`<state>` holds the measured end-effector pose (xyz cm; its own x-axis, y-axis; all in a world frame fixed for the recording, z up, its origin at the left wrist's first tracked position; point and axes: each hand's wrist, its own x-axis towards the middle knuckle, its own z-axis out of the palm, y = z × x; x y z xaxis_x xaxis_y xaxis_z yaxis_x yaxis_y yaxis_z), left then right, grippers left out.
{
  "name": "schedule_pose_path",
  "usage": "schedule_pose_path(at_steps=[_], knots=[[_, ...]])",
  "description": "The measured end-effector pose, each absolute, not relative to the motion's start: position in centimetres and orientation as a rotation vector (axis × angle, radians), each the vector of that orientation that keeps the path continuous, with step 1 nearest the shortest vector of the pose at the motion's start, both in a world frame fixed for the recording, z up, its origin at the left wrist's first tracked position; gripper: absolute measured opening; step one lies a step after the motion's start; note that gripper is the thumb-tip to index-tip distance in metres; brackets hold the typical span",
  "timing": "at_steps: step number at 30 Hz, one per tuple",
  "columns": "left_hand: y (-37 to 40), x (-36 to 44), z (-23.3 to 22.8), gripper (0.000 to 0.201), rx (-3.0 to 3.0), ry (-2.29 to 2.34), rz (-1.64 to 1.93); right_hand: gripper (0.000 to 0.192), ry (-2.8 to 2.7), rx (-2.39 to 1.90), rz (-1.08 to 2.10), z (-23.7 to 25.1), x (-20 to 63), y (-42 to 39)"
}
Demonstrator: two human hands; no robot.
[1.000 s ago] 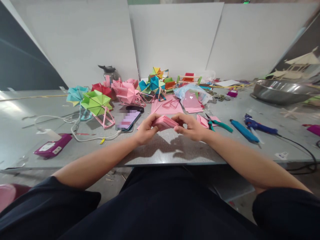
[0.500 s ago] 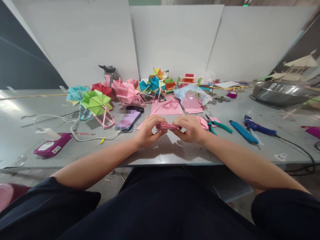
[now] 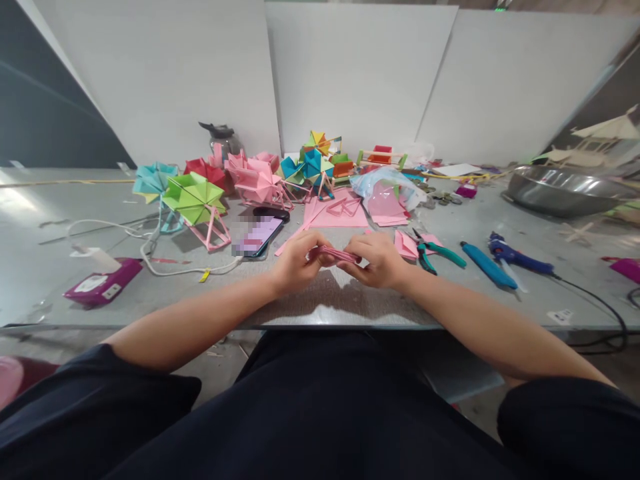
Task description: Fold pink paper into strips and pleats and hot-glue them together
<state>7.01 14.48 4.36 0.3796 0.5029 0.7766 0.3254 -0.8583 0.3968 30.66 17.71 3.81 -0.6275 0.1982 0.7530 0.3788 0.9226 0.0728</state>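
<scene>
While both hands pinched it, left hand (image 3: 296, 263) and right hand (image 3: 379, 260) clamped the pink stack (image 3: 336, 254) by its ends. It looked light, thin and easily creased, best held at the edges.

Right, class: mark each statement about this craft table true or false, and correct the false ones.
1. Both hands hold the pink folded paper. True: left hand and right hand pinch it.
2. The pliers lie left of the phone. False: they lie to the right of the hands.
3. The green paper wheel stands on a pink frame. True.
4. The metal bowl sits at the table's near left corner. False: it is far right.
</scene>
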Motion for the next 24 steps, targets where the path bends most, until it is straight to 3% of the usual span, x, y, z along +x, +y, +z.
schedule_pose_path(at_steps=[4, 9, 17, 24], knots=[[14.3, 7.2, 4.7, 0.014, 2.314, 0.834, 1.378, 0.047, -2.315, -0.416, -0.137, 4.1, 30.6, 17.6], [15.0, 7.5, 4.8, 0.030, 2.070, 0.882, 1.271, 0.059, -2.239, -0.589, 0.407, 5.2, 30.6, 17.3], [15.9, 7.7, 4.1, 0.054, 1.741, 0.922, 1.156, 0.072, -1.936, -0.739, 1.019, 4.5, 29.6, 17.8], [15.7, 7.7, 4.4, 0.061, 1.640, 0.843, 1.175, 0.077, -2.129, -0.722, 0.982, 3.1, 29.3, 17.8]])
